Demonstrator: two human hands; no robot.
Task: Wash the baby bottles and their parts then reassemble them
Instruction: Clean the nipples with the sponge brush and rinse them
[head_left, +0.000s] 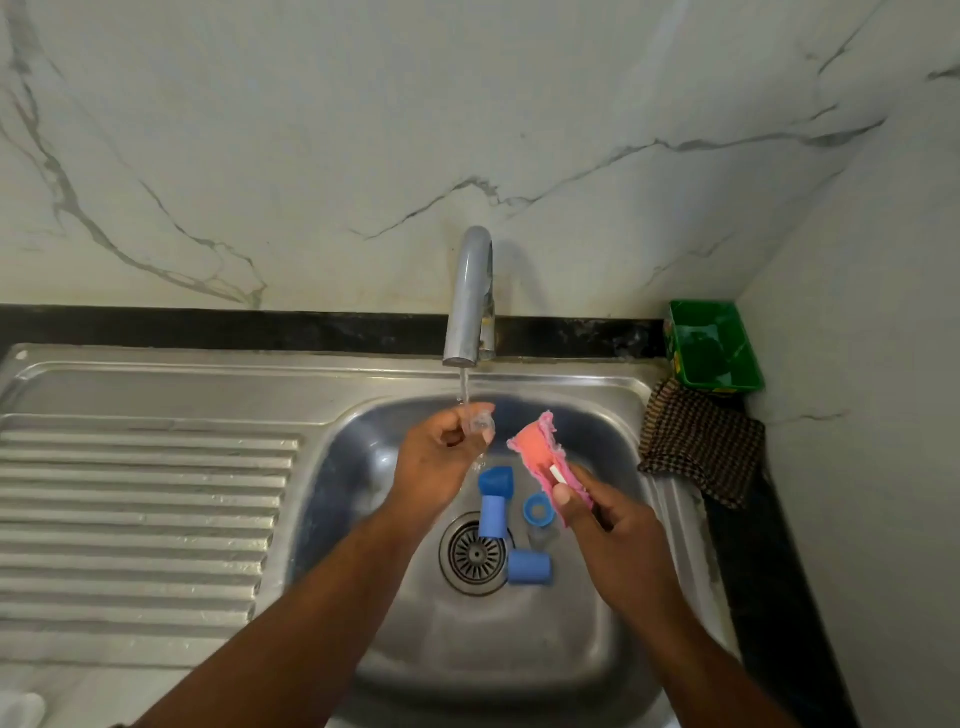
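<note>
My left hand (439, 457) holds a clear silicone nipple (480, 423) under the water running from the tap (470, 301). To its right, my right hand (608, 525) grips a pink sponge (540, 457), tilted up and clear of the stream. Down in the steel sink (613, 431) lie several blue bottle parts: a cap (495, 480) touching a small blue bottle (492, 515), a ring collar (538, 510), and a second blue bottle (529, 568) beside the drain (470, 553). A clear part (540, 538) lies between collar and second bottle.
A ribbed steel draining board (140, 519) fills the left. A checked cloth (701, 447) hangs over the sink's right rim, with a green plastic tub (714, 345) behind it in the corner. Marble wall stands close behind the tap.
</note>
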